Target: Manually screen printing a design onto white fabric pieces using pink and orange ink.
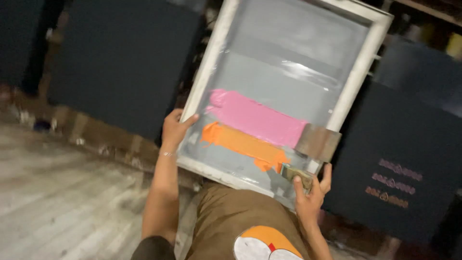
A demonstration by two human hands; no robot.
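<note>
While the whole shot is a bit blurry, you can make out the hands pretty well. Starting on the left side, there's a pale wooden floor (57, 192) and a dark panel (120, 62) leaning up behind it. The left hand (174, 129) is wrapped around the left edge of a white-framed printing screen (358, 77), thumb on the front of the mesh and fingers curled round the frame, so it's closed on that edge; there's a thin bracelet (166, 154) on the wrist. The screen is tilted, held up in front of the person, its bottom edge just over their brown shirt (231, 216). On the grey mesh there's a pink ink stripe (255, 118) and right under it an orange ink stripe (240, 143), both running slanted. At the right ends of those sits a squeegee (315, 143), and the right hand (310, 192) grips the lower right corner of the frame, just below it, fingers spread a bit, seemingly touching the squeegee's lower end. The hands are well apart. Far right, a dark fabric panel (399, 144) shows small pink and orange prints (394, 183).
</note>
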